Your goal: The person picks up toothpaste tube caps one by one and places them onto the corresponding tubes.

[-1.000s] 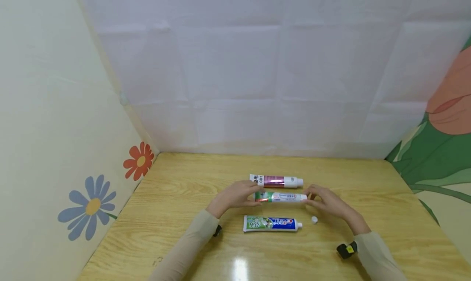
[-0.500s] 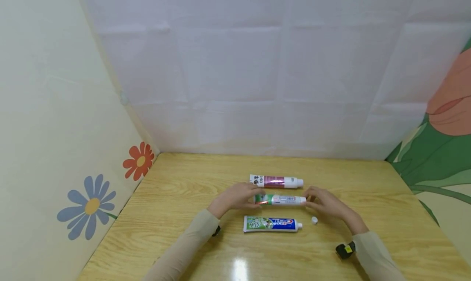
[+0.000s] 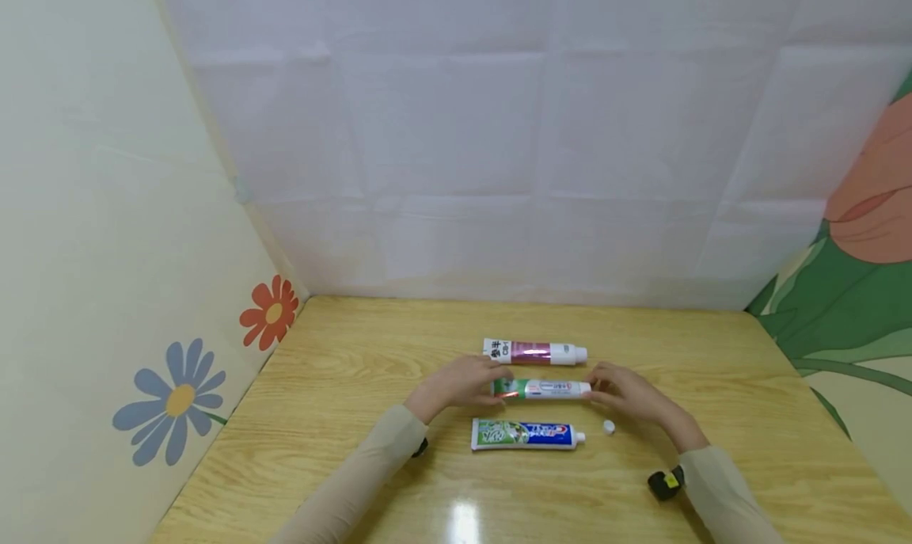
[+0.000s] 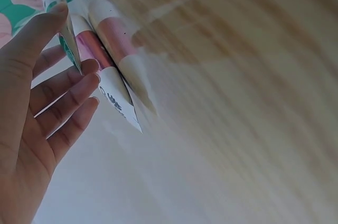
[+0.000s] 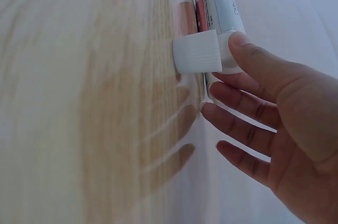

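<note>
My left hand (image 3: 459, 386) pinches the flat tail of a green-and-white toothpaste tube (image 3: 545, 389). At its other end my right hand (image 3: 630, 395) grips the white cap end between thumb and index finger, its other fingers spread in the right wrist view. The tube lies crosswise between two others. Behind it is a white-and-maroon toothpaste tube (image 3: 530, 352) with its cap on. In front lies a green-and-blue toothpaste tube (image 3: 527, 434), its narrow nozzle bare. A loose white ridged cap (image 5: 196, 53) stands on the table, right of that nozzle in the head view.
The glossy wooden table (image 3: 356, 338) reflects the tubes. A white sheet (image 3: 456, 172) hangs along its back edge. Walls with printed flowers flank both sides, a blue flower (image 3: 180, 400) on the left one.
Both hands have brought the green-and-white toothpaste tube slightly nearer to the person, away from the maroon one. The other two tubes and the loose cap have stayed put.
</note>
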A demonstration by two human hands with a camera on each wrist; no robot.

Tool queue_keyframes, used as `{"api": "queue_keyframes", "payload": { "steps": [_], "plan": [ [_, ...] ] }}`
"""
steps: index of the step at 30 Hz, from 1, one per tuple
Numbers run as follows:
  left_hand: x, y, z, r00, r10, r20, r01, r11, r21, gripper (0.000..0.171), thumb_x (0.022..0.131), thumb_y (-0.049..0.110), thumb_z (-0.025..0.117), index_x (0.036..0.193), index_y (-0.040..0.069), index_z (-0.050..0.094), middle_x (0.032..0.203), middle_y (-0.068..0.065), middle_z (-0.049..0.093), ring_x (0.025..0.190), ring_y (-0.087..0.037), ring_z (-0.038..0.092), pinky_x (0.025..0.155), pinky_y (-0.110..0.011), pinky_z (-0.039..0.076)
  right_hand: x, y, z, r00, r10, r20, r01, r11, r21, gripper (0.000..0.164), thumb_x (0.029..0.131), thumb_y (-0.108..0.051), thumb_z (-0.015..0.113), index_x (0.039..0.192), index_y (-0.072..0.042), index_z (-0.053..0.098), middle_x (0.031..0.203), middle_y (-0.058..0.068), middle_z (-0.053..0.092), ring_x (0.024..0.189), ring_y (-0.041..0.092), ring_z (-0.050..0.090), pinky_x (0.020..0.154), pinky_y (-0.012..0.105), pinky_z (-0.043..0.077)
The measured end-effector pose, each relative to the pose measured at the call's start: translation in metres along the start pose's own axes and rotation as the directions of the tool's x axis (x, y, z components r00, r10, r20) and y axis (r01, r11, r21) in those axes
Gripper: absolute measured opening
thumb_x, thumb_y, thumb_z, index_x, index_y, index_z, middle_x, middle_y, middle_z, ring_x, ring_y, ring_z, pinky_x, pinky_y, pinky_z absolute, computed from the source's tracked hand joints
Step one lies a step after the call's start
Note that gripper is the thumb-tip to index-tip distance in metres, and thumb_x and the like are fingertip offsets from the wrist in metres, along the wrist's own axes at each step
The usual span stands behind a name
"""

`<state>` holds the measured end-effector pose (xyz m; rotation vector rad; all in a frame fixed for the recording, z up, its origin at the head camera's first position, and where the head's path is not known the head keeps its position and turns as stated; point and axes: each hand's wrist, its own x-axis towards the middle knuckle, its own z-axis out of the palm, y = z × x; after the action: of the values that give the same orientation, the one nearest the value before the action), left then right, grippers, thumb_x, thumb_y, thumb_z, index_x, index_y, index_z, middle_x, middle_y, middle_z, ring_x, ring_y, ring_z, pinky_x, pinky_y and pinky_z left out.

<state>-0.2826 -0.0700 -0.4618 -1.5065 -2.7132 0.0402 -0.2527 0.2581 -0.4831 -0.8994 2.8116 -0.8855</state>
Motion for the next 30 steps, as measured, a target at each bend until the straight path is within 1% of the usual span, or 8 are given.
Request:
{"api": "queue_keyframes", "payload": {
  "steps": [2, 7, 13, 22, 26, 30],
  "plan": [
    [0.0003, 0.0006, -0.0001, 1.0, -0.007, 0.014, 0.007, 1.0, 0.0, 0.049, 0.086, 0.049, 0.058, 0.126, 0.02, 0.053, 0.124, 0.003, 0.058, 0.104, -0.012, 0.058, 0.092, -0.027, 0.047, 0.0005, 0.0007, 0.0007, 1.0, -0.001, 0.001, 0.001, 1.0, -0.007, 0.027, 0.089, -0.038, 0.06, 0.101, -0.015, 0.063, 0.091, -0.009, 0.058, 0.08, 0.005, 0.054, 0.071, 0.023, 0.049],
    [0.0012, 0.0015, 0.0003, 0.999, -0.021, 0.046, 0.021, 1.0, 0.012, 0.05, 0.085, 0.051, 0.058, 0.125, 0.021, 0.054, 0.115, 0.007, 0.061, 0.097, -0.008, 0.058, 0.087, -0.023, 0.048, 0.0013, 0.002, 0.0021, 1.0, -0.012, -0.004, 0.012, 1.0, -0.015, 0.025, 0.088, -0.036, 0.061, 0.101, -0.014, 0.063, 0.09, -0.009, 0.058, 0.08, 0.003, 0.054, 0.071, 0.023, 0.049],
    [0.0024, 0.0001, 0.0038, 0.999, -0.028, 0.041, 0.028, 1.0, 0.006, 0.049, 0.085, 0.051, 0.059, 0.124, 0.022, 0.055, 0.109, 0.008, 0.062, 0.093, -0.007, 0.057, 0.082, -0.021, 0.048, 0.0017, 0.002, 0.0007, 1.0, 0.003, 0.003, -0.003, 1.0, -0.001, 0.026, 0.088, -0.035, 0.061, 0.102, -0.014, 0.064, 0.09, -0.009, 0.058, 0.08, 0.003, 0.053, 0.07, 0.022, 0.049],
    [0.0032, 0.0008, 0.0056, 0.998, -0.046, 0.05, 0.046, 0.999, -0.004, 0.048, 0.084, 0.05, 0.061, 0.123, 0.023, 0.055, 0.11, 0.008, 0.062, 0.094, -0.007, 0.058, 0.083, -0.022, 0.048, 0.002, 0.0018, 0.0005, 1.0, 0.0, 0.011, 0.0, 1.0, 0.006, 0.026, 0.088, -0.035, 0.061, 0.102, -0.013, 0.064, 0.089, -0.009, 0.058, 0.079, 0.003, 0.053, 0.07, 0.023, 0.048],
    [0.0023, 0.003, 0.0037, 0.997, -0.047, 0.054, 0.047, 0.999, 0.0, 0.046, 0.084, 0.048, 0.062, 0.122, 0.023, 0.056, 0.11, 0.008, 0.062, 0.094, -0.007, 0.057, 0.083, -0.022, 0.048, 0.0025, 0.0036, 0.0015, 1.0, 0.006, 0.018, -0.006, 1.0, 0.005, 0.027, 0.088, -0.036, 0.061, 0.102, -0.014, 0.064, 0.09, -0.008, 0.058, 0.08, 0.004, 0.053, 0.071, 0.023, 0.048],
    [0.0016, 0.0049, 0.0014, 0.996, -0.051, 0.071, 0.052, 0.999, -0.003, 0.045, 0.085, 0.046, 0.062, 0.123, 0.023, 0.055, 0.112, 0.007, 0.061, 0.097, -0.008, 0.058, 0.086, -0.023, 0.048, 0.0032, 0.0043, 0.0022, 1.0, 0.014, 0.024, -0.014, 1.0, 0.004, 0.026, 0.088, -0.037, 0.061, 0.101, -0.015, 0.063, 0.09, -0.009, 0.058, 0.08, 0.003, 0.053, 0.071, 0.022, 0.048]
  ]
}}
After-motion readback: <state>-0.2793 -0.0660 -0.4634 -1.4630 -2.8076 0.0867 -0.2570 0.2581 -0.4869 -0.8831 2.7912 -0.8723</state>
